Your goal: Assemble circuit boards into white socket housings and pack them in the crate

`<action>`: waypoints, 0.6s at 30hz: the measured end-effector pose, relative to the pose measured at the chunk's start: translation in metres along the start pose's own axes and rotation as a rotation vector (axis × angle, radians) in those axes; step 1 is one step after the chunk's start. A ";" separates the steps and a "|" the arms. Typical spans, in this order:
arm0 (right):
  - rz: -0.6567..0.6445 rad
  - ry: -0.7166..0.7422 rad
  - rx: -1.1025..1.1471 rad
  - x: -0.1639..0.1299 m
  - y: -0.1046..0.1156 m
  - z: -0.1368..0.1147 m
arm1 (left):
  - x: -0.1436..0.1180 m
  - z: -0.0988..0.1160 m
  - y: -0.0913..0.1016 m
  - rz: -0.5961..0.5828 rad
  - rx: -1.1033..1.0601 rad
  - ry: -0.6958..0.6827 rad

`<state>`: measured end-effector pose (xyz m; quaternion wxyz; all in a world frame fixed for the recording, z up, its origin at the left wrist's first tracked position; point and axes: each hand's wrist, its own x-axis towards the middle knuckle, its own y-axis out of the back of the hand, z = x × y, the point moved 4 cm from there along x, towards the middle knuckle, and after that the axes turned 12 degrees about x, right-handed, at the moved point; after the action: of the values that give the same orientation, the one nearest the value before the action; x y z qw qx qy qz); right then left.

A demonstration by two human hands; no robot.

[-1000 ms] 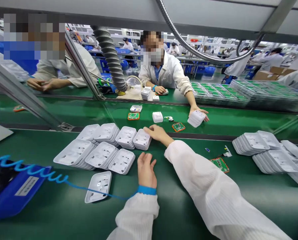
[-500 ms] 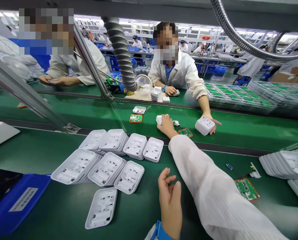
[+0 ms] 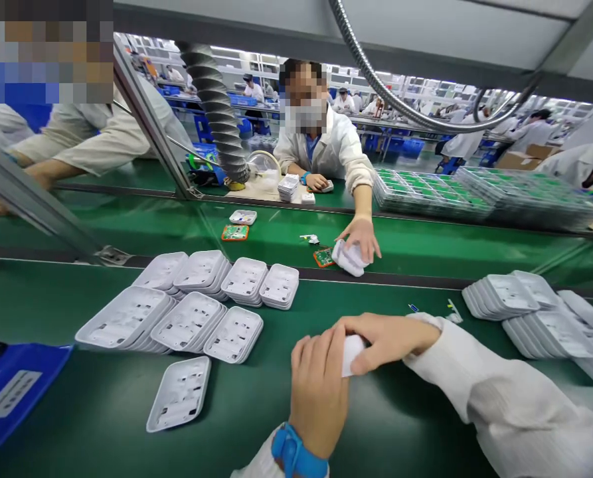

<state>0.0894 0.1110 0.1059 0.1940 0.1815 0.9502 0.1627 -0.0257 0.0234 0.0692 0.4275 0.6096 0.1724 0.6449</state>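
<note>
Both my hands meet low in the middle of the green bench around a small stack of white plastic shells. My right hand grips it from the right and above. My left hand, with a blue wrist strap, closes on its left side. Most of the stack is hidden by my fingers. To the left lie several fanned stacks of white shells and a single shell.
Across the belt a co-worker's hand presses on another white stack beside a green circuit board. More shell stacks lie at right, a blue box at left. A metal post slants at left.
My right hand came back from the conveyor with the white stack to the near bench, and my left hand closed on it. The co-worker slid their stack left toward the circuit board.
</note>
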 end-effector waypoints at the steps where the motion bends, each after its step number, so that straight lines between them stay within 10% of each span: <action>1: -0.008 0.009 0.015 0.000 -0.005 0.003 | -0.004 -0.001 0.001 -0.008 -0.011 0.002; 11: 0.082 0.089 -0.073 0.018 -0.027 0.019 | -0.044 -0.018 -0.011 -0.087 -0.059 0.142; 15: 0.503 0.162 -0.405 0.063 0.025 -0.006 | -0.046 -0.017 -0.017 -0.131 -0.047 0.178; 18: 0.759 -0.050 -0.683 0.119 0.077 -0.015 | -0.049 -0.016 -0.017 -0.140 -0.041 0.171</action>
<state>0.0024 0.2235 0.1113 0.1922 0.4441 0.7050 0.5186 -0.0402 0.0011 0.0222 0.4677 0.5300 0.2372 0.6664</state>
